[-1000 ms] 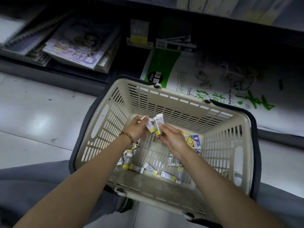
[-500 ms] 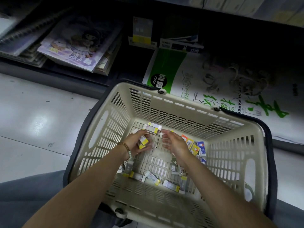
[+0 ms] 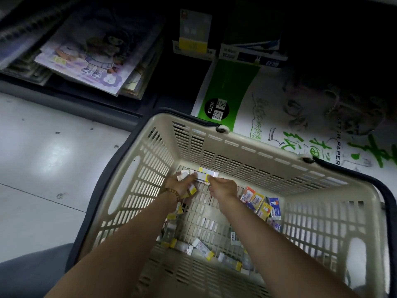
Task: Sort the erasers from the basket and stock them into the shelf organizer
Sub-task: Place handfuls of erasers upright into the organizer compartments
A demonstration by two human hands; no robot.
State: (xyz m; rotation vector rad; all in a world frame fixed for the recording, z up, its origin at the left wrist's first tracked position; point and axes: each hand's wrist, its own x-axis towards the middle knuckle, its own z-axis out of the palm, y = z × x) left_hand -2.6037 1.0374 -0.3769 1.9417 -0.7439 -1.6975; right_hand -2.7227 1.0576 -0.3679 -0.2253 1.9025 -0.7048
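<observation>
At the frame's centre, your left hand point(image 3: 180, 187) grips several erasers point(image 3: 192, 188) inside the basket point(image 3: 236, 145); your right hand point(image 3: 223, 188) seems to pinch a white-yellow eraser point(image 3: 211, 174).

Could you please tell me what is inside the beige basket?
White-and-yellow erasers scattered on its floor, colourful packs by the right wall. Left hand grips several; right hand reaches another. Forearms hide some floor.

The person wears a brown beaded bracelet point(image 3: 171, 193) and grey trousers point(image 3: 32, 273).

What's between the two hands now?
Head view: one white-and-yellow eraser lies between them, far in the basket; the left hand, gripping other erasers, and the right hand both reach it.
</observation>
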